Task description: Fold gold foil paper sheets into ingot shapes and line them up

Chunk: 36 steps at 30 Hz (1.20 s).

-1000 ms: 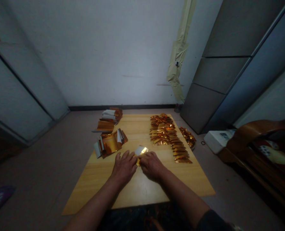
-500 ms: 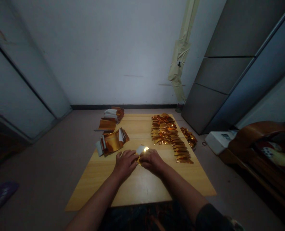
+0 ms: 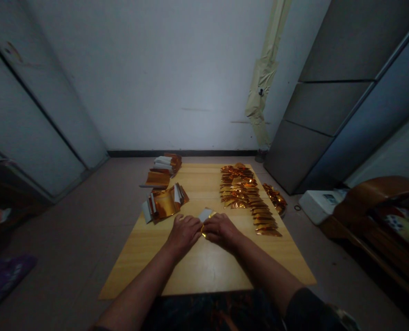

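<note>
Between my hands, near the middle of the wooden table [image 3: 204, 271], is a small sheet of gold foil paper [image 3: 204, 214] with a pale side showing. My left hand [image 3: 185, 233] closes on its left edge. From the other side, my right hand [image 3: 222, 230] grips it with curled fingers. Much of the sheet is hidden under the fingers. Loose gold foil sheets [image 3: 165, 203], curled and with pale backs, lie beyond my left hand. To the right, folded gold foil pieces [image 3: 239, 186] lie overlapping in rows.
More foil sheets [image 3: 158, 178] sit at the table's far left corner. A container of folded foil pieces [image 3: 275, 198] stands off the right edge. Beyond are a wall, a grey refrigerator [image 3: 304, 133], a white box [image 3: 318, 206] and a wooden seat [image 3: 370, 216].
The whole view has shifted slightly, so things appear a little further right. Both hands stay on the foil paper, and the bright glint on it has faded.
</note>
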Available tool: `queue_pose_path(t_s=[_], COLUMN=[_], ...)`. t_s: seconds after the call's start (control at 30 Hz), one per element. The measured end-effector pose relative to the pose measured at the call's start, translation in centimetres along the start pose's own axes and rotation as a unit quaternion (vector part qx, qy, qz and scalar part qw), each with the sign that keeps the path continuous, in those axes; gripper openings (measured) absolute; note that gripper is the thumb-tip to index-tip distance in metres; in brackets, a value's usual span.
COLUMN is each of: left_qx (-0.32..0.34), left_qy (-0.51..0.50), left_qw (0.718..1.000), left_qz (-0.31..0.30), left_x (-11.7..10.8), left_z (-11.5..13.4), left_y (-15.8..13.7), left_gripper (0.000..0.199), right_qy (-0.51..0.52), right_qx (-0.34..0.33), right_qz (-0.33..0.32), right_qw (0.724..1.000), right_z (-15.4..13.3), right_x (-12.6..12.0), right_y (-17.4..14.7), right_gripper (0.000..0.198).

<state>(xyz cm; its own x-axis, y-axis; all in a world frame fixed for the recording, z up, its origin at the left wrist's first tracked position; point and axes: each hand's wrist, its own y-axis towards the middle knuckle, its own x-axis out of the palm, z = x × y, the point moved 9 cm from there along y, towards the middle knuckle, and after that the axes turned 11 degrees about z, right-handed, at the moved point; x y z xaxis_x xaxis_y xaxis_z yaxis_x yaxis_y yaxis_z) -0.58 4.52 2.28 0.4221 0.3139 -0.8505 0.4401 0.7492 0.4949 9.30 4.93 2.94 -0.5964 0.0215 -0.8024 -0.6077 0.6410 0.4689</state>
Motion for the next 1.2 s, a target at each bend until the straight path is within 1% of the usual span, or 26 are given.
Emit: queue_pose_path(t_s=[0.07, 0.23, 0.43, 0.63, 0.73, 0.87, 0.97, 1.07, 1.2], left_qx=[0.007, -0.002, 0.000, -0.011, -0.014, 0.005, 0.013, 0.015, 0.009], left_qy=[0.002, -0.009, -0.004, -0.025, -0.034, -0.032, -0.026, -0.026, -0.026], left_qw=[1.000, 0.999, 0.999, 0.999, 0.999, 0.999, 0.999, 0.999, 0.999], left_qz=[0.012, 0.036, 0.044, 0.041, 0.036, 0.034, 0.027, 0.021, 0.020], left_x=[0.0, -0.2, -0.4, -0.6, -0.9, -1.3, -1.2, -0.9, -1.0], left_z=[-0.1, -0.3, -0.2, -0.2, -0.2, 0.0, -0.1, -0.2, 0.0], left_y=[-0.2, -0.4, -0.4, -0.5, -0.7, -1.1, -1.3, -1.4, -1.3], left_gripper=[0.018, 0.017, 0.018, 0.020, 0.021, 0.022, 0.024, 0.028, 0.028], right_qy=[-0.001, -0.004, -0.031, -0.076, -0.060, -0.027, -0.014, -0.024, -0.049], right_qx=[0.007, 0.015, 0.003, -0.008, 0.018, 0.052, 0.087, 0.133, 0.199], right_qz=[0.007, 0.027, 0.030, 0.026, 0.022, 0.031, 0.034, 0.039, 0.069], right_qw=[1.000, 1.000, 0.999, 0.997, 0.998, 0.998, 0.996, 0.990, 0.976], right_z=[-0.1, 0.2, 0.2, 0.1, 0.6, 1.1, 1.6, 2.3, 2.8], right_x=[-0.2, -0.3, -0.1, 0.5, 0.6, 0.3, 0.3, 0.8, 1.0], right_y=[-0.2, -0.5, -0.6, -0.7, -0.6, -0.4, -0.1, 0.1, 0.2], right_gripper=[0.008, 0.008, 0.010, 0.013, 0.013, 0.015, 0.016, 0.017, 0.015])
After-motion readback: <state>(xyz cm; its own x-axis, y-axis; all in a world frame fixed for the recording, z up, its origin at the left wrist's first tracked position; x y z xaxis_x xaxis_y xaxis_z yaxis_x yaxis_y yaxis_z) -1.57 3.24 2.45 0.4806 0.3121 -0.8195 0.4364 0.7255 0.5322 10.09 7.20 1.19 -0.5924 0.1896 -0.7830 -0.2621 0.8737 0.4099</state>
